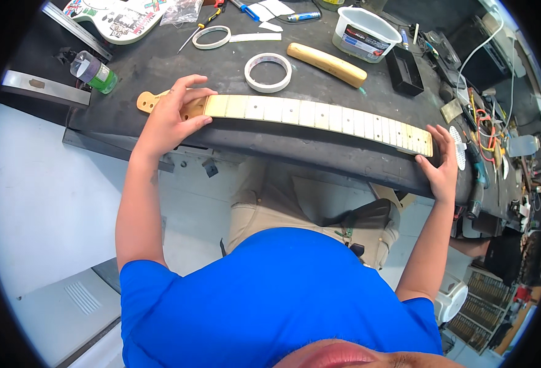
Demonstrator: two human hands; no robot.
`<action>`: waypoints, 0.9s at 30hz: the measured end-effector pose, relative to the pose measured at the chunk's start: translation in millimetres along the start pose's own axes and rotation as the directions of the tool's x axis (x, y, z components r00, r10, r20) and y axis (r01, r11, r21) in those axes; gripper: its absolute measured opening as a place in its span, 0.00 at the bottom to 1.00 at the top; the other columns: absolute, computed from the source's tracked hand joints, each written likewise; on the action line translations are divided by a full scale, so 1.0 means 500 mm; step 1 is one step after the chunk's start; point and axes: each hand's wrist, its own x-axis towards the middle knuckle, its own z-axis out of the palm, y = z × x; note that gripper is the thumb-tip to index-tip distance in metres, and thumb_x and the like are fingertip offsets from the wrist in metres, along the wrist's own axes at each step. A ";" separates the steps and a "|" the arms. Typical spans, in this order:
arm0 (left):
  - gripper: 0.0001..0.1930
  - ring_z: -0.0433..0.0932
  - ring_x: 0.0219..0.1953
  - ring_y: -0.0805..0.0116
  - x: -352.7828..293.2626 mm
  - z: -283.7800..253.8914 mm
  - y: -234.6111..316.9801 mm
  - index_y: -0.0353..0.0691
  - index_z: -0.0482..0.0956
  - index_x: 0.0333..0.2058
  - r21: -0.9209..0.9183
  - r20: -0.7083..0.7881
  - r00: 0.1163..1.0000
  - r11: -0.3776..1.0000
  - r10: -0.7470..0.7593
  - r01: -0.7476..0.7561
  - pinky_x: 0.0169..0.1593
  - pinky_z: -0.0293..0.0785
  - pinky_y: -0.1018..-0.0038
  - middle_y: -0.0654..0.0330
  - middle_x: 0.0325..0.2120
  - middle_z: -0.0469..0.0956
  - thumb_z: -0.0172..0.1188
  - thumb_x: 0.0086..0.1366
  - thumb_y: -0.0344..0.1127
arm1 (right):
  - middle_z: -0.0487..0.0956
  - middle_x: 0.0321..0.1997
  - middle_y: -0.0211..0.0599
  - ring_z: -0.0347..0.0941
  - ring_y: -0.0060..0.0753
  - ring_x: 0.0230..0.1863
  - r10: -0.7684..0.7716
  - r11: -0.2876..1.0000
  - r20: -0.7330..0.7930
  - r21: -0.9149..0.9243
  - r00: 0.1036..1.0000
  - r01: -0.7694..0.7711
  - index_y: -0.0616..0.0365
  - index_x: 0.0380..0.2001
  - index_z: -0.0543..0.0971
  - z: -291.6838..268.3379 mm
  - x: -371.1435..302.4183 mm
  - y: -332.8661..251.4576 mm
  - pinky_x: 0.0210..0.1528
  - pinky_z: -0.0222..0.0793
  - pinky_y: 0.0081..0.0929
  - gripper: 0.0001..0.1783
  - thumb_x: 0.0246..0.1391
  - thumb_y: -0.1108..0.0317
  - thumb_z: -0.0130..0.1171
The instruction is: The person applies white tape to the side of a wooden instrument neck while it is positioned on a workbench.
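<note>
Seen from the head, a guitar neck point(319, 116) lies face up along the front edge of a dark worktop point(160, 70). The fingers of the left hand point(169, 122) close around it beside the headstock point(146, 102); those of the right hand point(444, 172) clasp the opposite end. Beyond the neck sit a tape roll point(268, 89), a wooden block point(327, 64) and a whitish tub point(359, 43).
</note>
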 end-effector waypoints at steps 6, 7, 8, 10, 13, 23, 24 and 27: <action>0.43 0.83 0.65 0.59 0.007 0.025 0.006 0.42 0.67 0.74 0.020 -0.057 0.997 0.999 0.046 -0.045 0.79 0.65 0.60 0.55 0.59 0.88 0.77 0.62 0.23 | 0.81 0.73 0.48 0.73 0.42 0.76 0.095 0.984 -0.058 0.158 0.994 -0.085 0.59 0.76 0.69 0.003 -0.002 0.013 0.82 0.61 0.40 0.51 0.49 0.71 0.81; 0.43 0.82 0.65 0.59 0.002 0.028 0.011 0.43 0.67 0.74 0.022 -0.093 0.995 0.999 0.036 -0.034 0.81 0.61 0.59 0.56 0.59 0.89 0.78 0.62 0.24 | 0.82 0.73 0.49 0.74 0.41 0.76 0.118 0.978 -0.050 0.178 0.992 -0.108 0.59 0.76 0.69 0.007 -0.001 0.011 0.81 0.61 0.38 0.52 0.48 0.71 0.82; 0.43 0.82 0.65 0.60 -0.001 0.033 0.012 0.43 0.67 0.74 0.019 -0.128 0.991 0.999 0.029 -0.027 0.82 0.57 0.59 0.56 0.58 0.89 0.78 0.62 0.25 | 0.83 0.72 0.48 0.74 0.39 0.75 0.098 0.979 -0.055 0.187 0.994 -0.086 0.59 0.77 0.68 0.010 0.005 0.012 0.81 0.62 0.36 0.53 0.47 0.71 0.83; 0.43 0.81 0.65 0.61 -0.002 0.035 -0.004 0.42 0.67 0.73 0.024 -0.132 0.991 0.999 0.038 -0.035 0.79 0.64 0.60 0.56 0.58 0.89 0.79 0.61 0.25 | 0.83 0.72 0.47 0.74 0.39 0.75 0.111 0.973 -0.049 0.209 0.993 -0.098 0.59 0.77 0.68 0.015 0.008 0.006 0.81 0.62 0.36 0.55 0.46 0.70 0.83; 0.41 0.86 0.59 0.63 -0.007 0.043 -0.029 0.41 0.70 0.68 -0.052 -0.220 0.970 0.991 0.107 -0.121 0.67 0.79 0.69 0.51 0.57 0.89 0.82 0.59 0.24 | 0.83 0.73 0.47 0.75 0.39 0.75 0.106 0.977 -0.059 0.192 0.993 -0.093 0.59 0.77 0.68 0.016 0.006 0.013 0.81 0.61 0.37 0.54 0.48 0.70 0.82; 0.27 0.82 0.66 0.60 0.105 0.010 0.059 0.37 0.82 0.59 0.191 0.101 0.984 0.968 0.144 -0.161 0.69 0.77 0.62 0.54 0.61 0.85 0.79 0.63 0.29 | 0.79 0.75 0.50 0.71 0.45 0.78 0.091 0.984 -0.086 0.162 0.992 -0.076 0.59 0.79 0.66 0.002 0.000 0.019 0.83 0.58 0.45 0.50 0.55 0.67 0.76; 0.27 0.81 0.68 0.58 0.123 0.007 0.060 0.37 0.82 0.60 0.218 0.124 0.951 0.927 0.284 -0.305 0.70 0.75 0.61 0.54 0.61 0.84 0.79 0.64 0.32 | 0.78 0.75 0.51 0.71 0.45 0.78 0.085 0.981 -0.081 0.181 0.993 -0.069 0.59 0.79 0.65 0.003 0.002 0.017 0.84 0.58 0.45 0.49 0.57 0.66 0.74; 0.17 0.77 0.70 0.51 0.196 0.048 0.110 0.37 0.87 0.55 0.372 0.215 0.962 0.897 0.169 -0.240 0.72 0.74 0.58 0.55 0.66 0.82 0.72 0.69 0.31 | 0.75 0.77 0.53 0.70 0.48 0.79 0.052 0.968 -0.118 0.249 0.992 -0.021 0.60 0.79 0.65 0.003 0.006 0.029 0.83 0.58 0.46 0.46 0.61 0.64 0.71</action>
